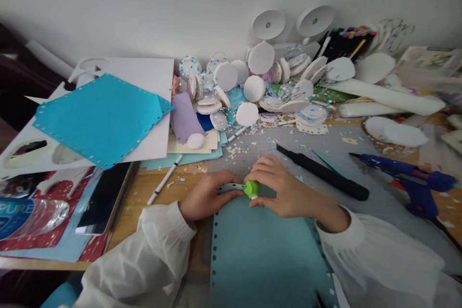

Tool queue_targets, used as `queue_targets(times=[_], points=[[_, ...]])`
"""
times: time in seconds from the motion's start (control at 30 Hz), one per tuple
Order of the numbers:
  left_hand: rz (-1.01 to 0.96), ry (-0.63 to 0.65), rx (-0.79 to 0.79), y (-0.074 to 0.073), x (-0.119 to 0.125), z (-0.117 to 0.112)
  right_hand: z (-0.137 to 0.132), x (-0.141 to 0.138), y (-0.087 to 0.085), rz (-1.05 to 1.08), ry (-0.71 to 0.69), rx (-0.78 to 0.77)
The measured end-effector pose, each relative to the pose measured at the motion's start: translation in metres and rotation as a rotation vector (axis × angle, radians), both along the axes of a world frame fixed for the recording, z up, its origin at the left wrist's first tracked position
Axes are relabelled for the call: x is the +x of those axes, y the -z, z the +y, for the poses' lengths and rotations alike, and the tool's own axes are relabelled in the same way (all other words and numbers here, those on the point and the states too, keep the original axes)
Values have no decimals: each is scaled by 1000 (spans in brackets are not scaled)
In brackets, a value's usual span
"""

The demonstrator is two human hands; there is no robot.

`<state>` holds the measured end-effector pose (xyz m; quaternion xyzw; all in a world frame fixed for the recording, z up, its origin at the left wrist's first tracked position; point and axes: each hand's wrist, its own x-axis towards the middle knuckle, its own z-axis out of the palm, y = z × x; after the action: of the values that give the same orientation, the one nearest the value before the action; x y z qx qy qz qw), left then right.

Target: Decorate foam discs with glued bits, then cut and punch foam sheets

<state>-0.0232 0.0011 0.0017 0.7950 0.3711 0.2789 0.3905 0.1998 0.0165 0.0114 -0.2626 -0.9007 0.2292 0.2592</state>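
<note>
Right hand [280, 188] on punch [252, 187], bottle label [16, 209] apparently "PURE"

You face a plain, pale wall [126, 9] behind a light-brown wooden table [130, 216]. Illumination at your station is soft and muted (the wall darkens toward the upper right corner of your view).

One green punch [252, 188] is taken as reference. One left hand [207, 195] and one right hand [283, 187] are counted at it; nearer, one teal sheet [265, 255]. To its right, one black tool [327, 174] and one glue gun [411, 173] are counted; to its left, one bottle [32, 216] and one bright-blue sheet [103, 120]; beyond it, two white dishes [260, 27].
</note>
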Motion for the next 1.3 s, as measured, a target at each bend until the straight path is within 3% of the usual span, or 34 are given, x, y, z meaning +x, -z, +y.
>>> queue_targets(times=[0.47, 0.6, 0.73, 0.9, 1.03, 1.3], points=[[11, 54, -60, -6, -2, 5, 0, -3, 0, -42, -20, 51], [-2, 5, -71, -14, 1, 1, 0, -3, -1, -26, -10, 91], [38, -51, 42, -16, 10, -4, 0, -3, 2, -31, -7, 131], [128, -10, 230, -8, 16, -8, -1, -5, 10, -70, -3, 203], [156, -1, 292, -5, 15, -8, -2, -6, 12, -66, -12, 215], [-6, -5, 104, -2, 10, -7, 5, -2, 9, 6, 23, 147]])
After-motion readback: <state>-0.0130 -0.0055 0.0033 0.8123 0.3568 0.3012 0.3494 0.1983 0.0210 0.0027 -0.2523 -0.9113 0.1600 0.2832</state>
